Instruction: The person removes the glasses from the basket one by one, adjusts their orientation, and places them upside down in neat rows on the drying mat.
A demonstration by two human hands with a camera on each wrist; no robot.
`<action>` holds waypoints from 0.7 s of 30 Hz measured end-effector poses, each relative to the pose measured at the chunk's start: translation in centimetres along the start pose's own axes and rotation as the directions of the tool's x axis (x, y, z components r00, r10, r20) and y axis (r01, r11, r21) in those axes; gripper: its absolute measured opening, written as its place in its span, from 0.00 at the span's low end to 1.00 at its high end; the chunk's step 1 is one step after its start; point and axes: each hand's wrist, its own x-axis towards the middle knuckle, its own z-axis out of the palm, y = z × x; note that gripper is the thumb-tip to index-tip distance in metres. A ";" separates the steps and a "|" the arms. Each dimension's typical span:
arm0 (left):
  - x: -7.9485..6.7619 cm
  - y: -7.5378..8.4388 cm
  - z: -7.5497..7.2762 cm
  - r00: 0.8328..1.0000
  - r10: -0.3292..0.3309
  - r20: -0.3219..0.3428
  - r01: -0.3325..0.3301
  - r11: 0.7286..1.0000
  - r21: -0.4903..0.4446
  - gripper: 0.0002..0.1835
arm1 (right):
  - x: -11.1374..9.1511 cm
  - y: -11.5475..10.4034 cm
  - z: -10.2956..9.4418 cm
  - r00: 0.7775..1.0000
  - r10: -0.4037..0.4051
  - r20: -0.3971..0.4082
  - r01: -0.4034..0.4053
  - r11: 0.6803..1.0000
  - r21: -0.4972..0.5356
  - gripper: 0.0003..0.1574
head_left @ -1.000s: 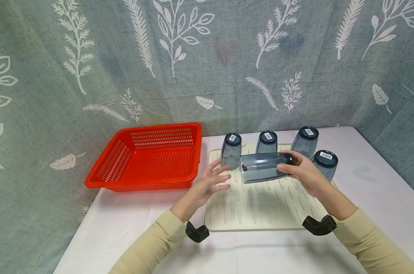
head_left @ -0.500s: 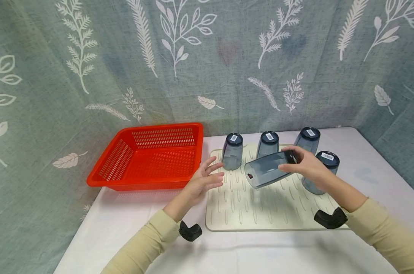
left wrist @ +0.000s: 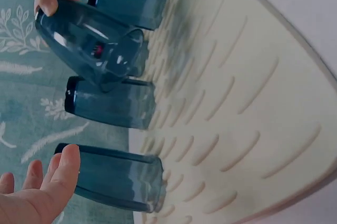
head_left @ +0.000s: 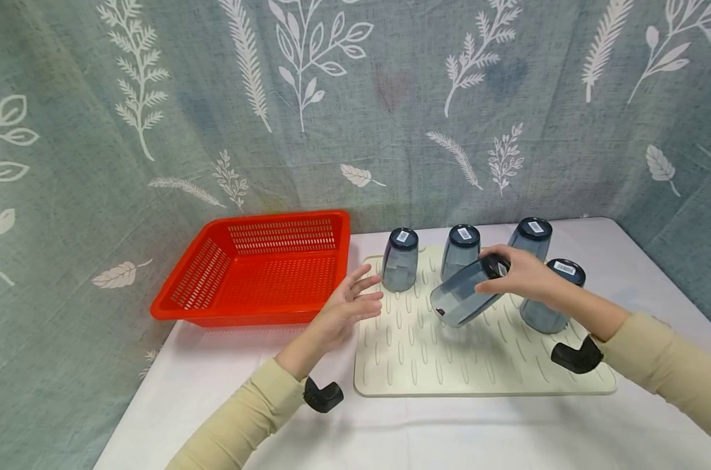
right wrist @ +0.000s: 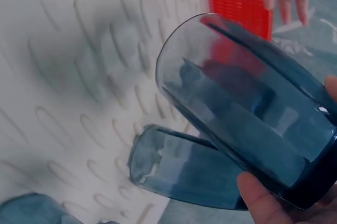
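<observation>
My right hand (head_left: pixel 522 277) grips a blue-grey drinking glass (head_left: pixel 463 294) near its dark base. The glass is tilted, its mouth pointing down to the left above the cream ribbed mat (head_left: pixel 414 372). In the right wrist view the thumb and fingers hold the glass (right wrist: pixel 247 103) at its base end. My left hand (head_left: pixel 346 310) hovers by the mat's left edge, fingers spread, holding nothing. The nearest thing to it is an upside-down glass (head_left: pixel 399 261). More upturned glasses stand on the mat: one at back centre (head_left: pixel 462 251), one at back right (head_left: pixel 531 236), one at right (head_left: pixel 546 314).
A red plastic basket (head_left: pixel 249 320) with slotted walls stands on the white-covered table (head_left: pixel 214 391), left of the mat. Behind the table hangs a grey-green curtain (head_left: pixel 390 130) with white leaf prints. Each wrist carries a black camera mount.
The glass in my right hand has gone from nearly level to tilted, its mouth swinging downward. My left hand has drawn back slightly to the left, away from the glass.
</observation>
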 end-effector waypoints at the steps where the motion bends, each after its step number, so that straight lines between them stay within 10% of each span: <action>1: 0.0 0.2 0.0 1.000 0.004 0.003 -0.004 1.000 0.011 0.42 | 0.1 -0.1 0.0 1.000 -0.010 0.001 0.010 1.000 -0.017 0.48; 21: 0.1 1.4 0.1 0.999 0.019 -0.035 -0.013 0.986 0.166 0.42 | 2.5 -0.7 0.6 0.988 -0.115 0.107 0.140 0.956 -0.257 0.45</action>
